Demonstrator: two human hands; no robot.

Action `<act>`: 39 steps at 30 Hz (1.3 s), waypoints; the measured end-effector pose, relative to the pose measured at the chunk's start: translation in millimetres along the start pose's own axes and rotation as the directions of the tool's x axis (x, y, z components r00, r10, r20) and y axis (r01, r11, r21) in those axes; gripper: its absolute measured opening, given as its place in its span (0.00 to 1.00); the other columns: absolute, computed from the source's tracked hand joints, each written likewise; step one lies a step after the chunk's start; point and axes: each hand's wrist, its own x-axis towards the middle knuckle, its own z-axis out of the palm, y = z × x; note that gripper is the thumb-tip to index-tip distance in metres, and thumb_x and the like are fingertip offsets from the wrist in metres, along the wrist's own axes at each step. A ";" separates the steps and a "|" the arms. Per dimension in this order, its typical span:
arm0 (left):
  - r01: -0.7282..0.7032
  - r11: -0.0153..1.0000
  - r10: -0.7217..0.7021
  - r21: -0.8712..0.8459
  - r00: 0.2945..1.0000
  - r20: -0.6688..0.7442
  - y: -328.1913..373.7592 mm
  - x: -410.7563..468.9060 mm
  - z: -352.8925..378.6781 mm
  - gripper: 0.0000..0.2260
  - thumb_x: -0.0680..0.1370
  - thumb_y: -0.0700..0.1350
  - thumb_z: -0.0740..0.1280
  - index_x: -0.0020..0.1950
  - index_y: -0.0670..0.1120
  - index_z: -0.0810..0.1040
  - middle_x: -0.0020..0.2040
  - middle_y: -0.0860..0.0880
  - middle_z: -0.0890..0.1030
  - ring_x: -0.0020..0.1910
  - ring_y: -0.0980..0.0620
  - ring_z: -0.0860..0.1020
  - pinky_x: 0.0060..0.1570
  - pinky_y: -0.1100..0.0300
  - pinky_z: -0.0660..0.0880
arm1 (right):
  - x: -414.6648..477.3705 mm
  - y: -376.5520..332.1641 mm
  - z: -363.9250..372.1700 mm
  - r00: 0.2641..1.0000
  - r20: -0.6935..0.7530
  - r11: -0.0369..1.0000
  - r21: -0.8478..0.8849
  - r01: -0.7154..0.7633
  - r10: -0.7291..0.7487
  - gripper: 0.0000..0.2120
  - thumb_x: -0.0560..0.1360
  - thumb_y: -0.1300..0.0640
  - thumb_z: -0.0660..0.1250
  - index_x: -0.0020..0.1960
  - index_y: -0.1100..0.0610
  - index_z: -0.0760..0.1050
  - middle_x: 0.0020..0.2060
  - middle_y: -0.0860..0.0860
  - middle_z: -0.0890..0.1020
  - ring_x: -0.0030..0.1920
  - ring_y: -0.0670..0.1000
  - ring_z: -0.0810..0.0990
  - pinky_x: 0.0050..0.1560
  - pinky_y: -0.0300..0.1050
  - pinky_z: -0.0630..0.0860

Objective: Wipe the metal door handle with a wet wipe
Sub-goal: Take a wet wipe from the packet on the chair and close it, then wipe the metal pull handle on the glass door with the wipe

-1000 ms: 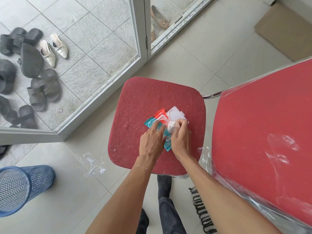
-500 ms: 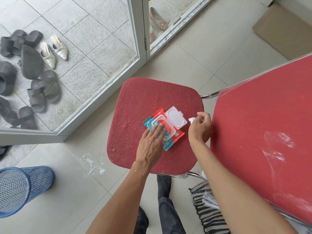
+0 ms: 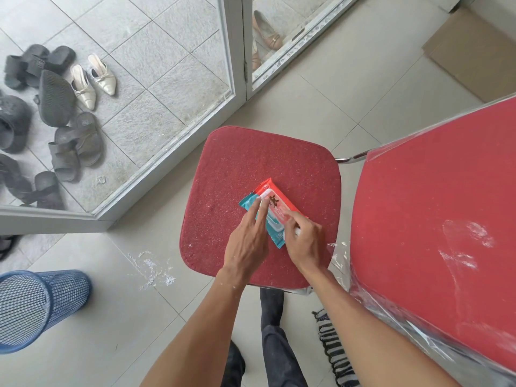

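A red and teal pack of wet wipes (image 3: 275, 203) lies on a red chair seat (image 3: 237, 163), and its white flip lid is down. My left hand (image 3: 247, 241) rests flat on the pack's left side, fingers spread. My right hand (image 3: 305, 241) presses its fingertips on the lid. A small bit of white wet wipe (image 3: 298, 232) shows under its curled fingers. The metal door handle is out of view.
A second red chair seat (image 3: 432, 205), wrapped in clear plastic, stands close on the right. The glass door frame (image 3: 237, 51) is ahead, with sandals and shoes (image 3: 55, 107) outside. A blue mesh basket (image 3: 36, 305) sits at lower left, cardboard (image 3: 474, 51) at top right, a striped rug (image 3: 332, 350) below.
My right hand pulled a wipe out to the right, then came back onto the pack. The lid, open before, is now down. My left hand stayed on the pack.
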 end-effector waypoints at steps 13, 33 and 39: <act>-0.048 0.996 0.054 0.069 0.994 -0.092 -7.3 -8.4 9.1 0.31 0.72 0.38 0.72 0.75 0.45 0.72 0.77 0.46 0.70 0.76 0.48 0.69 0.66 0.52 0.75 | -7.3 3.7 7.7 0.988 0.119 0.971 -0.207 0.117 -0.094 0.13 0.79 0.55 0.70 0.63 0.54 0.82 0.50 0.54 0.88 0.43 0.54 0.87 0.36 0.45 0.82; 0.098 0.571 -0.474 -0.815 0.850 -0.230 -7.3 -32.1 -260.4 0.07 0.77 0.46 0.72 0.53 0.47 0.85 0.43 0.52 0.86 0.43 0.58 0.85 0.45 0.59 0.83 | 33.3 -246.4 -70.3 0.928 0.360 0.645 0.687 -0.335 0.099 0.16 0.76 0.62 0.74 0.63 0.54 0.78 0.37 0.52 0.87 0.40 0.49 0.86 0.42 0.40 0.81; -0.074 0.541 -0.593 -0.838 0.673 -0.442 -43.7 -106.5 -413.7 0.09 0.75 0.39 0.74 0.55 0.44 0.84 0.42 0.49 0.88 0.42 0.57 0.86 0.45 0.60 0.82 | 14.0 -413.5 -115.2 0.973 0.206 0.715 0.696 -0.068 -0.108 0.06 0.73 0.58 0.76 0.50 0.51 0.83 0.41 0.53 0.87 0.43 0.49 0.86 0.44 0.42 0.82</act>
